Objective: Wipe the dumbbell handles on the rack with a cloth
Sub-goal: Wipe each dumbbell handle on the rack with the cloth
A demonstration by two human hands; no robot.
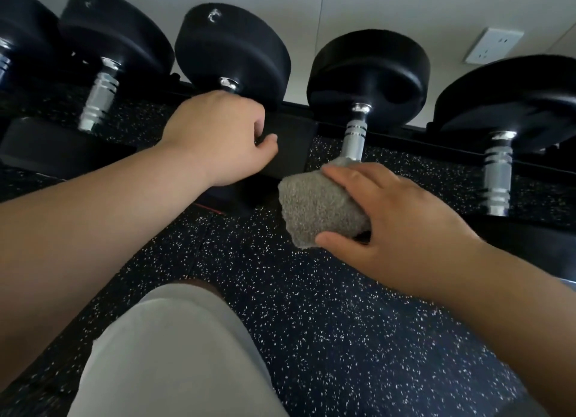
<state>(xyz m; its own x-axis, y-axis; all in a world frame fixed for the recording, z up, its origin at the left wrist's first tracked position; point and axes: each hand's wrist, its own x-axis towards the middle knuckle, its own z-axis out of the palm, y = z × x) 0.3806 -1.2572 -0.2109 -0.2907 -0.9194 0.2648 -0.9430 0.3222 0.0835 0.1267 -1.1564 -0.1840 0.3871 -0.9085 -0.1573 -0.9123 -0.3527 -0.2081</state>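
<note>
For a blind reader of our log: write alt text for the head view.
A person's right hand holds a grey cloth against the lower end of a chrome dumbbell handle on a black rack. The left hand grips the neighbouring dumbbell at its handle. More black dumbbells stand in line above a speckled floor.

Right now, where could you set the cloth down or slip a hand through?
Speckled floor between the knee and right hand is bare. A hand likely fits between the handle being wiped and the far-right handle. Crowded: the left hand gripping the middle handle, close beside the cloth.
</note>
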